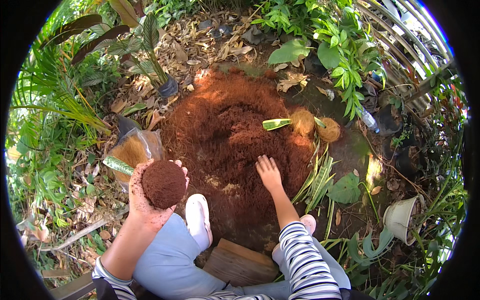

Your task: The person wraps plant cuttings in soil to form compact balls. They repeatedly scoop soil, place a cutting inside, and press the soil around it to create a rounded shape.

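My left hand (140,195) cups a round ball of brown coco peat (164,184), with a cut snake plant leaf (118,165) sticking out on its left side. My right hand (268,170) lies palm down, fingers spread, at the near edge of a heap of reddish-brown coco peat (240,127). At the heap's right side sit a fibre-wrapped ball (302,122) with a leaf piece and another fibre-wrapped ball (329,129). Long variegated snake plant leaves (318,183) lie below them. Left of the heap, a clear plastic bag (152,144) holds tan fibre (129,152).
A wooden board (240,262) lies between my legs. At the right are a tipped white pot (401,219), a plastic bottle (368,119) and a slatted fence (420,41). A potted plant (167,86) and dry leaves border the far left.
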### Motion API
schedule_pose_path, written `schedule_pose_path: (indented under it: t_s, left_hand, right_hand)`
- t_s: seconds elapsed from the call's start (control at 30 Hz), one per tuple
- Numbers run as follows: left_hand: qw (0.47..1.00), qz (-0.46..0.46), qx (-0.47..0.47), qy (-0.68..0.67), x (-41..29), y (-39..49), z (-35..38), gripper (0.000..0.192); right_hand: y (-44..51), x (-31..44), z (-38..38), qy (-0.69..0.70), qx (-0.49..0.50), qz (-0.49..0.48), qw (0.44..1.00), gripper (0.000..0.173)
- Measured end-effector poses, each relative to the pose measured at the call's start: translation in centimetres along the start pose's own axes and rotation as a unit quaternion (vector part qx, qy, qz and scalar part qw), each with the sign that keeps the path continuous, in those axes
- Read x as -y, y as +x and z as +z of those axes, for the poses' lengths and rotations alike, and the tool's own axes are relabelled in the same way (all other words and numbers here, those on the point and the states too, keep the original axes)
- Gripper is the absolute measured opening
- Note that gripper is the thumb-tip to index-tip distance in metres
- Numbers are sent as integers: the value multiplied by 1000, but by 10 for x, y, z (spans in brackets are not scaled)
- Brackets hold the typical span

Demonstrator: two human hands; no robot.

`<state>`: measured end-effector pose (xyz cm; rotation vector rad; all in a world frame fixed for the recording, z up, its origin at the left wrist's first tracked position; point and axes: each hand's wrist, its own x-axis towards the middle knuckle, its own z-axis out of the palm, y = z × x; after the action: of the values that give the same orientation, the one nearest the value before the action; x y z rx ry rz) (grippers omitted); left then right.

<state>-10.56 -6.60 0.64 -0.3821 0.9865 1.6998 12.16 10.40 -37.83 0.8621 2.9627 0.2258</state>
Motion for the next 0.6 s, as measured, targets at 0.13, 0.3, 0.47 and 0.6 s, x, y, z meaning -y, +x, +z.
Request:
schedule_pose_path:
  t_s: [0.13, 0.3, 0.47, 0.6]
  left_hand:
    - [1000, -1, -6, 4, 0, 4, -2, 36]
    - [1000, -13, -9, 9, -3, 8, -7, 38]
    - [1000, -9, -9, 3, -8, 9, -14, 41]
    - [1000, -2, -13, 3, -9, 9, -15, 42]
  right_hand:
    - [7, -14, -5, 130, -75, 118, 982, 39]
    - [-45, 49, -7, 170, -72, -3, 983, 50]
    - [-90, 115, 0, 252, 91, -221, 938, 56]
    - [-64, 101, 12, 148, 97, -217, 960, 51]
